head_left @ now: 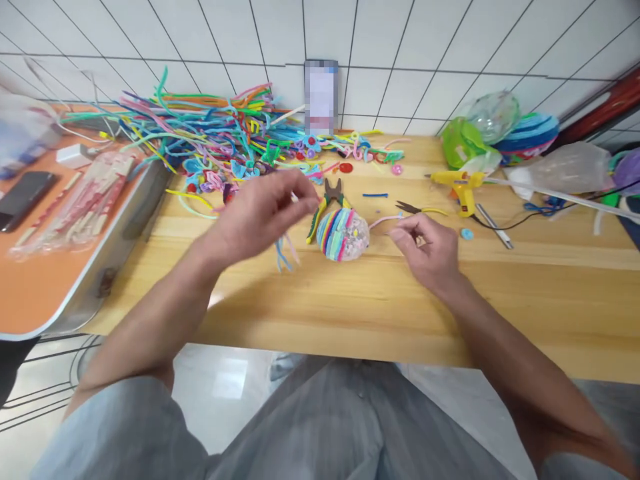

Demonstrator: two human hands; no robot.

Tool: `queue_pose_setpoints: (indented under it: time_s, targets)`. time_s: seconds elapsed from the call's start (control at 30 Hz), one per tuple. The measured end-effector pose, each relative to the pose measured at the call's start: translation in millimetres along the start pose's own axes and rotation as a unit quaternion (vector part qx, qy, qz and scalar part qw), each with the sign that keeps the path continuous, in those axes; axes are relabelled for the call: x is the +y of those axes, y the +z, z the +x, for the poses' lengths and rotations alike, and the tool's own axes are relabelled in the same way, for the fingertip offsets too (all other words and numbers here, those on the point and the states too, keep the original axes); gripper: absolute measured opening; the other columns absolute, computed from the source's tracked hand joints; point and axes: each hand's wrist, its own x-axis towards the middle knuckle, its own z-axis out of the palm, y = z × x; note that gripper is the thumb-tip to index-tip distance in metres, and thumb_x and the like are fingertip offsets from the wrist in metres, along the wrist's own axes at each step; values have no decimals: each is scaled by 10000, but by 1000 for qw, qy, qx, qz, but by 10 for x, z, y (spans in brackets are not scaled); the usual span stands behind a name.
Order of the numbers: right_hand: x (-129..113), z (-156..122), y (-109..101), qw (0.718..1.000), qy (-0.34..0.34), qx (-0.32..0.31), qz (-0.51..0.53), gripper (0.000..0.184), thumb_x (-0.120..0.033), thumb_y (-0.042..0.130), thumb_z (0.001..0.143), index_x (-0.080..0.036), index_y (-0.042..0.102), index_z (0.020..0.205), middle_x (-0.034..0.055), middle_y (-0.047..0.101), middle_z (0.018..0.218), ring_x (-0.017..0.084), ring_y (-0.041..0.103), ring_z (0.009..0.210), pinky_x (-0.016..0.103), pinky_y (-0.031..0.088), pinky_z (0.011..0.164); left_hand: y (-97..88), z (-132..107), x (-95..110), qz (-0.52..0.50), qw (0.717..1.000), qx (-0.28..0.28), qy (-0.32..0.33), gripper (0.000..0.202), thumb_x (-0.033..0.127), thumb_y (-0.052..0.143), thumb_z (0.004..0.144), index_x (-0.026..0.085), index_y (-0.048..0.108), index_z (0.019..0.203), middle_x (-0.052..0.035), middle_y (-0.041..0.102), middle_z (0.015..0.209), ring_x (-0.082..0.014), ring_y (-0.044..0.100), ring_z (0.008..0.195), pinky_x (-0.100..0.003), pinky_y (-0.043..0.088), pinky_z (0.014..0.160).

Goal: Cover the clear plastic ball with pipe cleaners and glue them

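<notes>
My left hand (267, 213) is raised over the table, its thumb and fingers pinched together; whatever is between the fingertips is too small to make out. Below it show the ends of blue and pink pipe cleaners (284, 255). My right hand (427, 252) is closed in a pinch too, and what it holds cannot be made out. Between my hands lies a rounded clear plastic piece (344, 235), its left part covered with rainbow-coloured stripes. A pink pipe cleaner (386, 219) runs from it toward my right fingertips. Yellow-green pliers (331, 193) lie just behind the striped piece.
Many pipe cleaners (200, 127) are heaped along the tiled wall. A phone (321, 97) leans there. Small pointed pliers (409, 207), a yellow glue gun (463, 187) and its cord lie right. Plastic-wrapped pieces stand back right; an orange tray (55, 280) stands left.
</notes>
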Motion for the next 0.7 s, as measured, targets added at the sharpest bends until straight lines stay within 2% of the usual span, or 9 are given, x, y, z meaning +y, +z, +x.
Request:
queue_pose_setpoints:
  time_s: [0.1, 0.2, 0.3, 0.43, 0.5, 0.57, 0.7]
  targets:
    - [-382, -85, -70, 995, -31, -86, 27, 239, -484, 677, 1044, -256, 725, 1098, 15, 752, 844, 176, 672, 699, 311, 546, 685, 230, -203, 282, 7, 995, -91, 37, 272, 482, 523, 1107, 300, 720, 1062, -12, 734, 830, -193, 698, 737, -339, 561, 715]
    - [-493, -176, -1, 989, -78, -120, 27, 249, -481, 678, 1056, -247, 707, 1136, 20, 769, 873, 177, 702, 720, 311, 559, 705, 399, -182, 237, 38, 992, -103, 65, 206, 374, 549, 1092, 269, 725, 1077, -29, 763, 897, -203, 746, 839, -326, 566, 795]
    - [-363, -209, 95, 991, -83, -109, 3, 198, -429, 654, 1074, -242, 706, 1111, 20, 773, 856, 172, 695, 697, 304, 544, 683, 317, 26, -81, 94, 994, -54, 26, 210, 324, 549, 1078, 229, 732, 1040, -50, 790, 966, -227, 753, 893, -342, 554, 813]
    - [-132, -184, 179, 992, -99, -78, -9, 109, -330, 667, 1058, -237, 724, 1056, 14, 776, 828, 167, 694, 680, 296, 530, 660, -77, 398, -669, 135, 988, 59, -35, 193, 308, 578, 1047, 223, 751, 1044, -45, 789, 951, -225, 732, 891, -345, 545, 850]
    - [-55, -175, 210, 992, -103, -69, -8, 100, -315, 670, 1051, -238, 732, 1032, 13, 778, 817, 166, 695, 669, 295, 529, 649, -201, 535, -921, 165, 980, 99, -49, 221, 318, 558, 1051, 230, 761, 1061, -54, 794, 982, -231, 724, 933, -351, 543, 893]
    - [3, -178, 229, 993, -100, -63, -9, 107, -327, 679, 1044, -243, 739, 1016, 10, 776, 796, 166, 692, 648, 297, 530, 639, -190, 595, -1110, 187, 976, 88, -66, 232, 313, 571, 1038, 206, 768, 1099, -77, 802, 1058, -247, 730, 1011, -351, 543, 921]
    - [104, -201, 221, 997, -77, -20, -20, 146, -377, 695, 1030, -247, 744, 986, 5, 760, 736, 176, 687, 612, 308, 549, 632, 102, 473, -1327, 176, 981, 21, -82, 252, 306, 580, 1036, 177, 763, 1154, -113, 784, 1203, -253, 748, 1057, -361, 561, 950]
